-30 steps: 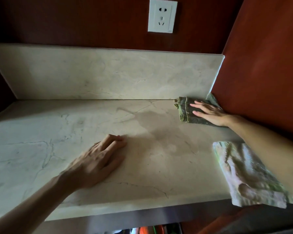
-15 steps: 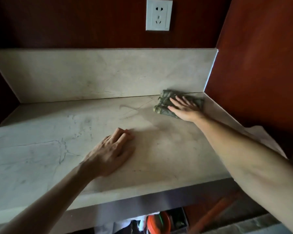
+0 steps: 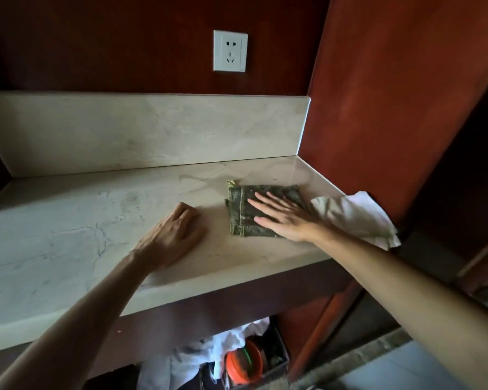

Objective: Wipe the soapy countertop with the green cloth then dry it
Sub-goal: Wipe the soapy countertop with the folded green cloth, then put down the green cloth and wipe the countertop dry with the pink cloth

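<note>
Straight, spread fingers (image 3: 261, 199) of the right hand (image 3: 286, 218) are laid flat across the folded green cloth (image 3: 241, 212), pressing it against the marble countertop (image 3: 68, 235), as seen from the head camera. The cloth lies under the palm and fingers, its stitched left edge left uncovered just beyond the fingertips. The cloth is placed toward the right end of the counter, well forward of the backsplash (image 3: 141, 130). The left hand (image 3: 171, 235) is rested on the bare counter just to the left of the cloth, apart from it, with its fingers bent loosely and nothing held. A pale crumpled cloth (image 3: 358, 215) is seen at the counter's right edge, just behind the right wrist and partly hanging over. A white wall socket (image 3: 230, 50) is mounted above the backsplash. Below the counter, an orange object (image 3: 243, 364) and white fabric (image 3: 197, 358) are partly visible.
</note>
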